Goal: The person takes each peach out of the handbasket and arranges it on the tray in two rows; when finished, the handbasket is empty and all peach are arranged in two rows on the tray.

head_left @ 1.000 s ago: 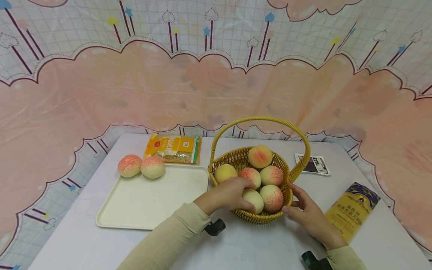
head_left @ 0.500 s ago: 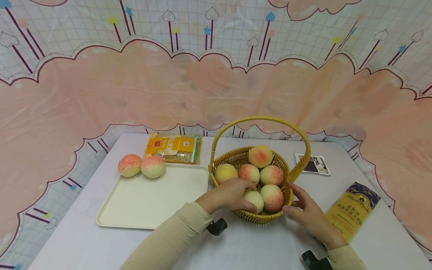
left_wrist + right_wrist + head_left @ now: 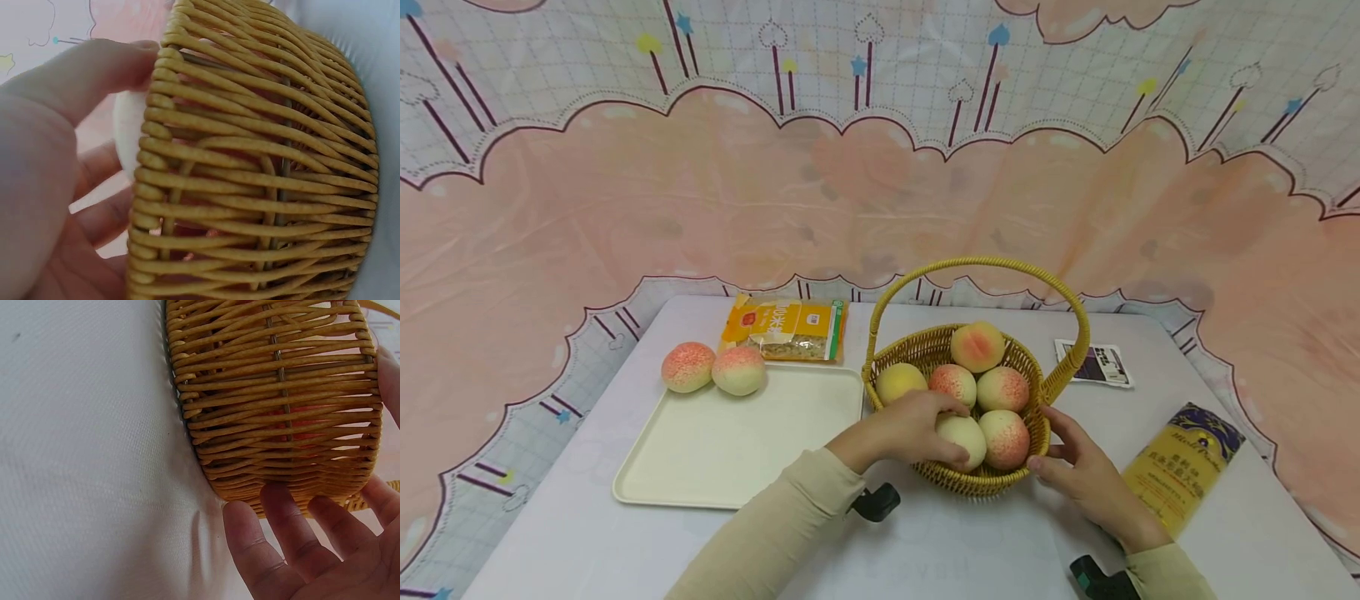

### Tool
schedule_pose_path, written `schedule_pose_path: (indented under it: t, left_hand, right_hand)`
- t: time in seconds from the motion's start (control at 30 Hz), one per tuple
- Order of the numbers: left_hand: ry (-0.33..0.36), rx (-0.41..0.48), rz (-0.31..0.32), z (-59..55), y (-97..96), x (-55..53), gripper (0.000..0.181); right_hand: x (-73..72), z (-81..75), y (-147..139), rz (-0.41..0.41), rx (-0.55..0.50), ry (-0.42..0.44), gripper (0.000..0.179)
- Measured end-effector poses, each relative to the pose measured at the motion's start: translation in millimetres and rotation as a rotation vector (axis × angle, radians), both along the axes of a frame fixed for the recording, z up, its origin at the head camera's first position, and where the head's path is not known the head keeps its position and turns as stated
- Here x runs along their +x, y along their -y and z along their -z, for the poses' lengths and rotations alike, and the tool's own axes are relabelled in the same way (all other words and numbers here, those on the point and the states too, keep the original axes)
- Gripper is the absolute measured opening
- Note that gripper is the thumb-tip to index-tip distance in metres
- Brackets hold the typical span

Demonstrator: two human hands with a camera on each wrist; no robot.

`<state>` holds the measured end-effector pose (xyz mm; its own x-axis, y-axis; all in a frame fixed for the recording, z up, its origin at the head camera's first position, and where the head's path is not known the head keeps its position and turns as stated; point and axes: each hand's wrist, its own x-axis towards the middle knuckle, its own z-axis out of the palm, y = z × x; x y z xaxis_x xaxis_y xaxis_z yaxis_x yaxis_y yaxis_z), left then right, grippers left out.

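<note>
My left hand reaches over the near left rim of a yellow wicker basket and grips a pale peach inside it, thumb toward the near side. In the left wrist view the basket's woven wall hides most of that peach. On the basket's right side, my right hand rests with fairly straight fingers against the outer wall and the thumb at the near rim. Around the gripped fruit lie several other peaches, among them a red-speckled peach and a yellow peach.
Left of the basket lies a cream tray, with two peaches at its far left corner. Behind it is an orange grain packet. A dark-and-white sachet and a yellow pasta bag lie to the right. The basket's tall handle arches overhead.
Almost nothing differs. The left hand has shifted slightly left with the pale peach in its grip, while the right hand stays at the basket's side.
</note>
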<state>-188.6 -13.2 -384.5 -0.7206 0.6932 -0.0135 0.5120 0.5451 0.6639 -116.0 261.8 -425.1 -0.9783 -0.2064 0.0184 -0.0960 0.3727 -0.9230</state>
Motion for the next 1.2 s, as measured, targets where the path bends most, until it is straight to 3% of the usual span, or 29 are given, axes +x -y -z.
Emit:
schedule_pose_path:
  t: [0.23,0.53,0.8,1.0,1.2]
  left_hand:
    - [-0.002,0.116,0.016,-1.4,6.1,0.7,0.052]
    - [-0.060,0.242,0.037,-14.7,24.5,9.5,0.050]
    - [-0.184,0.256,-0.006,-29.4,51.8,18.5,0.051]
    - [-0.130,0.201,-0.093,-38.1,69.0,24.2,0.051]
    - [-0.116,0.184,-0.110,-33.3,73.4,23.5,0.050]
  right_hand:
    - [0.4,-2.6,1,0.002,0.013,-0.005,0.074]
    - [1.3,-3.8,1,0.007,0.007,-0.002,0.075]
    - [0.4,-3.3,1,0.011,0.018,0.007,0.075]
    - [0.3,-3.0,1,0.014,0.015,0.004,0.075]
    - [0.3,-2.7,1,0.010,-0.001,0.012,0.076]
